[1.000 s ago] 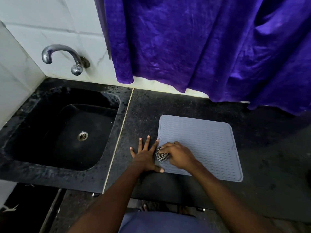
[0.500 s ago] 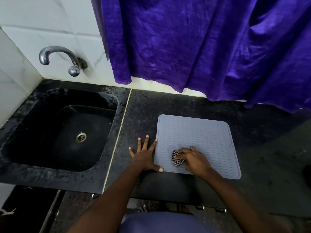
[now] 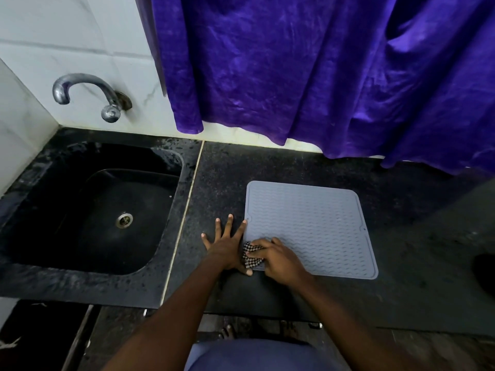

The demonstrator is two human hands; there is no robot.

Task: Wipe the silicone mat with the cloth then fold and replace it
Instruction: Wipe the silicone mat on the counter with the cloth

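My right hand (image 3: 278, 261) grips the bunched checked cloth (image 3: 251, 255), fingers curled over it, and presses it onto the near-left corner of the silicone mat (image 3: 316, 226). The mat lies flat on the black counter (image 3: 267, 162), to the right of the sink (image 3: 80, 287). My left hand (image 3: 226, 245) lies flat on the counter just beside the mat's left edge, fingers straight and spread. Its forefinger tip touches that edge near a small notch, and its thumb reaches toward the near corner under the cloth. I cannot tell whether the thumb rests on the mat or only against it. From the cloth, nearly all of the mat lies to my right and away from me, toward the purple curtain (image 3: 321, 76). The mat looks close to square, perhaps a little longer from left to right, so I judge that sweeps along that line suit it best. My right hand is the nearer one to that bare stretch. My left hand sits at the edge I would be wiping away from, which should help brace the mat against sliding.
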